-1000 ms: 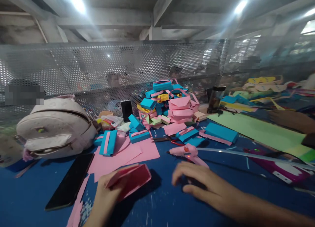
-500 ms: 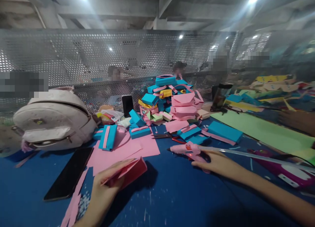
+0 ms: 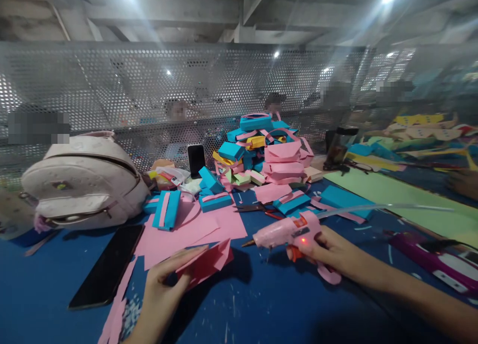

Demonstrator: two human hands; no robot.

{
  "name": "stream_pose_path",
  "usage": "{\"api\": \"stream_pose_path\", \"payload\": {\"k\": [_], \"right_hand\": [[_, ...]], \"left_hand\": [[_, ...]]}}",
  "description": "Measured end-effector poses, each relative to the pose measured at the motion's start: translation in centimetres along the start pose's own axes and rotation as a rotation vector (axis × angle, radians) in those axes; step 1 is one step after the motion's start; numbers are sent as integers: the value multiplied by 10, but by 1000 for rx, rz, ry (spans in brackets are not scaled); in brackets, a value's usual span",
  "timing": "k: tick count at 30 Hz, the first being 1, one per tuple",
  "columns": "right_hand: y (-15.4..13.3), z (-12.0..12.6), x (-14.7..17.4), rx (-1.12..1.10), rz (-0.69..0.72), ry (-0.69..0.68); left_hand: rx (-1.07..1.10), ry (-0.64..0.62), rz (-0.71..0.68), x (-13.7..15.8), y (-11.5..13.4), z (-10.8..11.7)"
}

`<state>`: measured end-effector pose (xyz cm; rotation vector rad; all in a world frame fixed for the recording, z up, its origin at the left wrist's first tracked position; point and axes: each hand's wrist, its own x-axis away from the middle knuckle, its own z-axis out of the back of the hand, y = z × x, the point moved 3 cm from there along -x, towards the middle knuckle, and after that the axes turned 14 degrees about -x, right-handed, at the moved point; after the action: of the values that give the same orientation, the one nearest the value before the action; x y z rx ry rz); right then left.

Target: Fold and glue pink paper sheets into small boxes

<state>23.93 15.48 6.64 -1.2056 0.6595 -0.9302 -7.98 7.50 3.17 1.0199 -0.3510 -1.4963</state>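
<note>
My left hand (image 3: 170, 279) pinches a folded pink paper piece (image 3: 211, 264) above the blue table (image 3: 239, 314), its open edge facing up. On the right, my right hand (image 3: 328, 249) is wrapped round the handle of a pink hot glue gun (image 3: 287, 232). The gun's nozzle points left toward the folded paper, a short gap away. A red light glows on its body, and a clear glue stick (image 3: 373, 208) sticks out of the back. Behind the left hand lie flat pink paper sheets (image 3: 224, 224) with a blue paper box (image 3: 167, 210) on them.
A pile of pink and blue paper boxes (image 3: 284, 152) rises at the back middle, with scissors (image 3: 250, 208) in front. To the left are a white backpack (image 3: 82, 184) and a black phone (image 3: 108, 264). A purple power strip (image 3: 436, 264) lies right, near green sheets (image 3: 396, 199).
My right hand has lifted the glue gun off the tabletop area and brought it closer to me. My left hand has shifted slightly right, and the folded paper has opened a little.
</note>
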Motion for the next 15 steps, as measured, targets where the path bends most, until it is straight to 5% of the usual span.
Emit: {"api": "stream_pose_path", "payload": {"k": [7,15], "right_hand": [[-15,-12,-2,-112,-26,-205],[-18,-14,-5,-104,-38,-233]], "left_hand": [[-26,-26,-7,1,0,-2],[-7,-26,-44,0,6,0]]}}
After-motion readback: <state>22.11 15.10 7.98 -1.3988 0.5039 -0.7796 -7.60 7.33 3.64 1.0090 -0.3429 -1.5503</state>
